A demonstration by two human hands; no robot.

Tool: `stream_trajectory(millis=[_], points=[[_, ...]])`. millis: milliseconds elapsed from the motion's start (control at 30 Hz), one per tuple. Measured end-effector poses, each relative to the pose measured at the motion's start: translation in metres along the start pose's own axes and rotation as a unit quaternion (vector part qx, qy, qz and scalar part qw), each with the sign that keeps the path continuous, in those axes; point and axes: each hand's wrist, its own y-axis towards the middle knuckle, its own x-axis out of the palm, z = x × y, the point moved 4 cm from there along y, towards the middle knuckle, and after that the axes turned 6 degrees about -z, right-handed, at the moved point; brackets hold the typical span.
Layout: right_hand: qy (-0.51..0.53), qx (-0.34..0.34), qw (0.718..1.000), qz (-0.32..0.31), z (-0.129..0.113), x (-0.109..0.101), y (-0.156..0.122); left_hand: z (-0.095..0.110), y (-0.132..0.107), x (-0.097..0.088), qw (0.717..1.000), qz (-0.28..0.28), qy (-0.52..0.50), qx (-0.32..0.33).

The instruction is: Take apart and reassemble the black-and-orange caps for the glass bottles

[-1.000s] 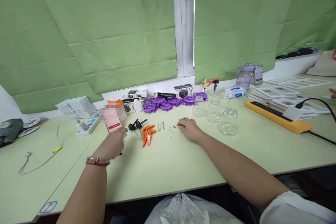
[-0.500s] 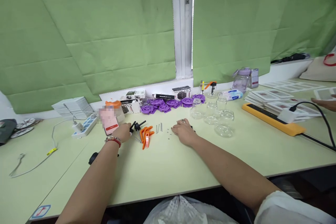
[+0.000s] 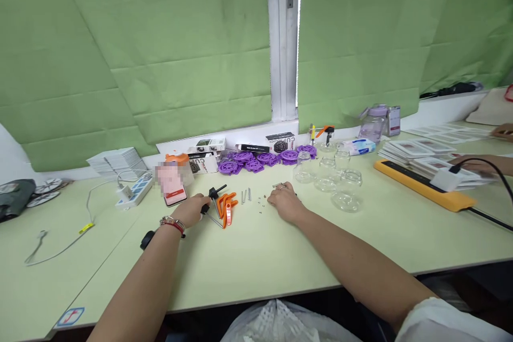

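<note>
1. Rod of silvery metal [image 3: 215, 220], set in a black plastic head, is at the left hand [image 3: 195, 210], low over the pale green bench [image 3: 248, 264], left of centre.
2. From here I see the left fingers narrowed on that black head. The right hand [image 3: 286, 203] curls down to the bench with its fingertips partly hidden, so I cannot tell whether it holds anything.
3. I would keep the pinch on the head, where the rod enters, and lift before turning, so the tip does not sweep the orange plastic handles [image 3: 228, 214] close by.
4. The bare tip points away from the left hand, rightward and towards the near edge; the long axis runs diagonally.
5. Around it I have a second black piece with a side handle [image 3: 214, 193] just beyond, silvery metal pins [image 3: 249, 194] to the right, then tiny metal bits [image 3: 259, 203] beside the right hand.
6. Farther out are purple plastic discs [image 3: 252, 165] and clear glass jars [image 3: 346, 201].
</note>
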Motion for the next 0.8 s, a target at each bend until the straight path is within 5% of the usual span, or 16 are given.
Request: stream_trajectory(millis=[200,367,467,567,700,800], points=[[0.002,0.014,1.000,-0.014,0.000,-0.002,0.000,-0.003,-0.005,-0.009,1.000,0.019,0.000,0.006],[-0.013,0.042,0.999,-0.030,0.002,-0.003,0.001,0.006,-0.021,-0.045,0.983,0.111,-0.140,0.038],[-0.013,0.059,0.997,-0.046,0.003,-0.001,0.001,0.031,-0.027,-0.065,0.937,0.140,-0.306,0.091],[0.008,0.060,0.997,-0.046,0.003,-0.002,0.001,0.070,-0.025,-0.068,0.868,0.110,-0.460,0.149],[0.084,0.076,0.994,0.009,0.006,-0.008,0.000,0.110,-0.010,-0.044,0.787,0.056,-0.601,0.130],[0.202,0.099,0.969,0.101,0.011,-0.019,-0.004,0.120,0.001,-0.017,0.768,0.041,-0.636,0.062]])
